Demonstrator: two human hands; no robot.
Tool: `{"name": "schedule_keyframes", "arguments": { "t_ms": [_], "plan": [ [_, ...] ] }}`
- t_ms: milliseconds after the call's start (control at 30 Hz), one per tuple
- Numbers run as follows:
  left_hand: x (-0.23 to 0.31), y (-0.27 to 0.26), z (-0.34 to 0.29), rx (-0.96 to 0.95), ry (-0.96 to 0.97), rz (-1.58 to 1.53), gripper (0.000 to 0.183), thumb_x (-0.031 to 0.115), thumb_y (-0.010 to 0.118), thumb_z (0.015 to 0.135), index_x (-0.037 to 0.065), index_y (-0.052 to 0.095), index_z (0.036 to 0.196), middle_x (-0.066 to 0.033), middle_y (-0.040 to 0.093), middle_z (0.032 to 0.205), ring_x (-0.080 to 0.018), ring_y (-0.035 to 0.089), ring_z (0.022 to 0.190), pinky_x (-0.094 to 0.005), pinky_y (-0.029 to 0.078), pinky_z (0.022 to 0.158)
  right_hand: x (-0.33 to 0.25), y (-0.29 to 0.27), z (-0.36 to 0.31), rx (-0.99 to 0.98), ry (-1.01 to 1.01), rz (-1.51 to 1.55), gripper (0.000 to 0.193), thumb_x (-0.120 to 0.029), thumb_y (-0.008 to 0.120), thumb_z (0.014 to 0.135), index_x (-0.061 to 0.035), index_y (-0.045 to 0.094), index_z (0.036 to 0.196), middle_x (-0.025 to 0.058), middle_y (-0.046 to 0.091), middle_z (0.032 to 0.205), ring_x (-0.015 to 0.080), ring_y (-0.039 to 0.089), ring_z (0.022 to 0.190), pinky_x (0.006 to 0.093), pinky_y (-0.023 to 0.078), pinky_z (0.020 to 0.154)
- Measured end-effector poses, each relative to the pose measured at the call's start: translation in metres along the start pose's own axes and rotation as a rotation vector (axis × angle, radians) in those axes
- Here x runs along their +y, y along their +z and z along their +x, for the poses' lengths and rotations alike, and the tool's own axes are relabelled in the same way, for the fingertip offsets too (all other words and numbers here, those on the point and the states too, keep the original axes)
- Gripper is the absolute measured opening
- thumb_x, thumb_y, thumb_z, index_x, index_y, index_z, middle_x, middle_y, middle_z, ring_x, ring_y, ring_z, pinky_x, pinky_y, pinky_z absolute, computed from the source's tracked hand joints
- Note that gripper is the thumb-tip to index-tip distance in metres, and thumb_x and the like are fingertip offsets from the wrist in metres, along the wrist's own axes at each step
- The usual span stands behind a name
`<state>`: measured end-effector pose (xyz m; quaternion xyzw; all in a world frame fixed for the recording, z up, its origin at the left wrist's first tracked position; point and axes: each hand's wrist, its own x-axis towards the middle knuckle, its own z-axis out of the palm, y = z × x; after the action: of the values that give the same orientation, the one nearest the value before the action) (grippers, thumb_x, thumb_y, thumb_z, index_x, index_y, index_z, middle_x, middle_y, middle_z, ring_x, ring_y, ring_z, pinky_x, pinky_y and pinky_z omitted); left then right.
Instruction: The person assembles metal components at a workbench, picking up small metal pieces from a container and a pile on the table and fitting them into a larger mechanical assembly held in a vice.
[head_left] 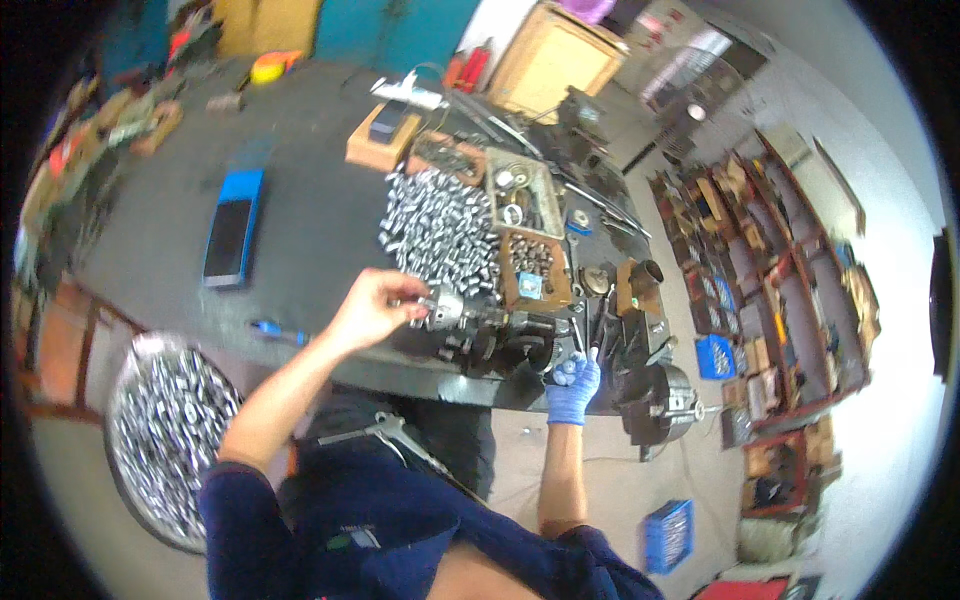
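My left hand [372, 306] is bare and its fingertips pinch a small shiny metal piece at the chuck [446, 308] of a small dark machine on the bench edge. My right hand [574, 388], in a blue glove, is closed around a dark handle [592, 345] at the machine's right side. A heap of short silvery metal cylinders [440, 232] lies on the dark bench just beyond the left hand.
A blue phone-like device [232, 236] lies on the bench at left. Wooden trays of parts [532, 262] stand beside the heap. A round basin full of metal pieces [165, 435] sits on the floor at lower left. Shelving [770, 290] lines the right side. A blue crate [668, 535] rests on the floor.
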<state>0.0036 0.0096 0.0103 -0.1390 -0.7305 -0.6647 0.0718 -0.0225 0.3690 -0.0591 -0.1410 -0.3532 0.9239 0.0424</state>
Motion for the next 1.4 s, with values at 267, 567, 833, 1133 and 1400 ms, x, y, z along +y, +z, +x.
{"name": "schedule_keyframes", "arguments": {
  "t_ms": [267,567,833,1133,1400],
  "plan": [
    [0.008,-0.005,-0.002,0.02,-0.082,-0.081,0.014,-0.009,0.06,0.074,-0.008,0.058,0.088,-0.0112,0.062,0.079,-0.0189,0.062,0.073,-0.0272,0.051,0.067,-0.026,0.042,-0.016,-0.095,-0.093,-0.025,0.031,-0.032,0.052,0.087,-0.0076,0.058,0.07,-0.0012,0.044,0.048,0.0064,0.037,0.038,0.0185,0.027,0.032],
    [0.007,-0.002,0.008,-0.021,-0.117,-0.089,0.011,-0.006,0.064,0.072,-0.009,0.059,0.082,-0.0119,0.061,0.074,-0.0187,0.06,0.063,-0.0287,0.051,0.058,-0.049,0.059,0.001,-0.26,-0.101,-0.008,0.017,-0.024,0.058,0.084,-0.0075,0.055,0.08,0.0011,0.055,0.067,0.0036,0.042,0.043,0.0159,0.031,0.033],
    [0.001,0.0,0.002,0.061,-0.073,-0.084,0.02,-0.001,0.072,0.067,-0.002,0.059,0.082,-0.0046,0.059,0.077,-0.011,0.056,0.067,-0.0236,0.047,0.061,-0.051,0.076,0.016,-0.26,-0.085,0.032,0.018,-0.026,0.06,0.083,-0.0088,0.056,0.08,-0.0004,0.054,0.066,0.0037,0.042,0.046,0.0156,0.031,0.033],
    [0.006,0.0,0.003,0.011,-0.037,-0.062,0.014,-0.008,0.067,0.067,-0.003,0.06,0.077,-0.0065,0.059,0.079,-0.0115,0.053,0.072,-0.0225,0.043,0.062,-0.047,0.081,0.03,-0.336,-0.281,-0.188,0.02,-0.023,0.058,0.084,-0.0042,0.058,0.078,-0.0001,0.053,0.059,0.0029,0.044,0.042,0.016,0.032,0.032],
    [0.002,0.001,0.003,0.02,0.021,-0.006,0.009,-0.005,0.067,0.069,-0.003,0.059,0.074,-0.0056,0.059,0.076,-0.012,0.054,0.069,-0.023,0.044,0.061,-0.041,0.094,0.059,-0.218,-0.171,-0.128,0.017,-0.021,0.059,0.083,-0.005,0.059,0.075,-0.0012,0.053,0.057,0.0043,0.04,0.038,0.0168,0.026,0.031]
  ]
}}
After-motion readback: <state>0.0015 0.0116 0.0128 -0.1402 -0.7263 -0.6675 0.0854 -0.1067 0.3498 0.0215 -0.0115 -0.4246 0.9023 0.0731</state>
